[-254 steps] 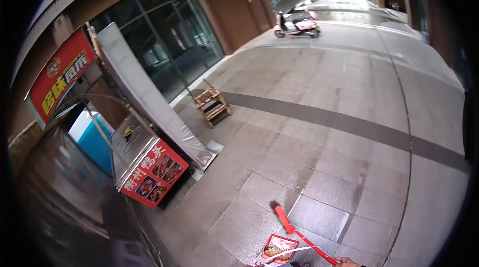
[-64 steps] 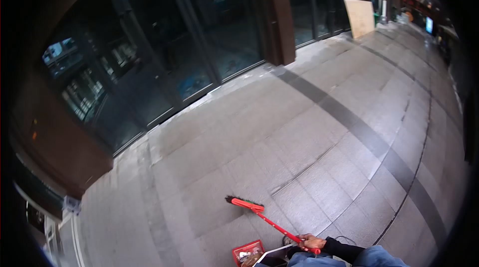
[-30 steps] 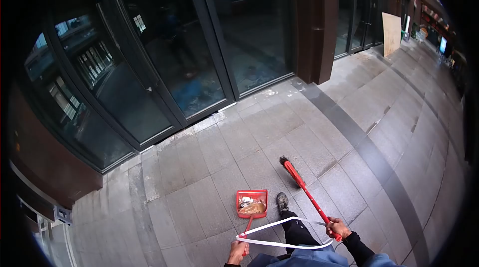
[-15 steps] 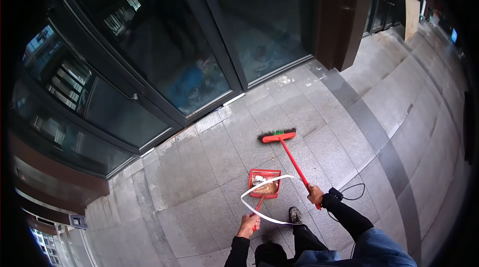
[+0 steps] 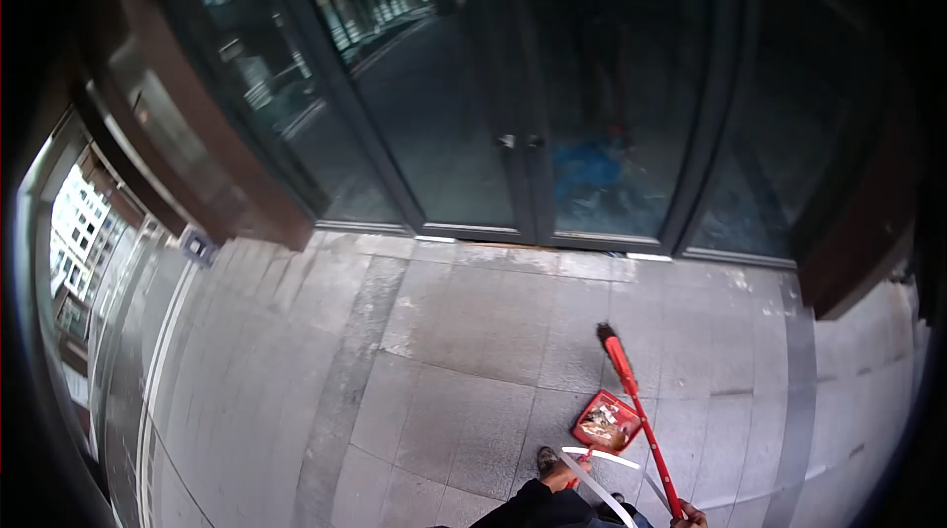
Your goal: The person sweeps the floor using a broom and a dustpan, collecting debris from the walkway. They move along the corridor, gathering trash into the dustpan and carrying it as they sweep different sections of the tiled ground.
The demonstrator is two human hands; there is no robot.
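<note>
A red broom (image 5: 631, 390) stands on the grey paving, bristles on the ground close to the glass doors. My right hand (image 5: 691, 516) grips the top of its handle at the bottom edge of the view. A red dustpan (image 5: 605, 422) with brown litter in it rests on the tiles just left of the broom handle. My left hand (image 5: 560, 474), at the end of a dark sleeve, holds the dustpan's long handle; only part of the hand shows. A white strap (image 5: 592, 456) loops between the two hands. Next to the left hand is a shoe (image 5: 546, 456).
Dark glass double doors (image 5: 523, 134) fill the wall ahead, with a brown pillar (image 5: 227, 163) to the left and another (image 5: 858, 262) to the right. A darker band of tiles (image 5: 345, 390) crosses the paving on the left.
The view has swung round to face the glass doors squarely. The broom head has moved in beside the dustpan, and both hands have dropped to the bottom edge.
</note>
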